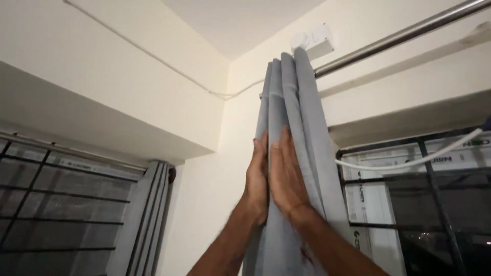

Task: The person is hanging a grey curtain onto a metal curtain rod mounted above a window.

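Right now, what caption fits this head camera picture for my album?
Two hands, left hand and right hand, press a bunched grey curtain hanging from a metal rod.

White carton [369,204] with dark print behind the right window's bars (another strip-like box [450,158] above)

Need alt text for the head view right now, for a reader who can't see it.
Two bare hands, left hand and right hand, press flat against a bunched grey curtain hanging from a metal rod in a room corner. Barred windows flank the corner, and a second gathered curtain hangs at lower left.
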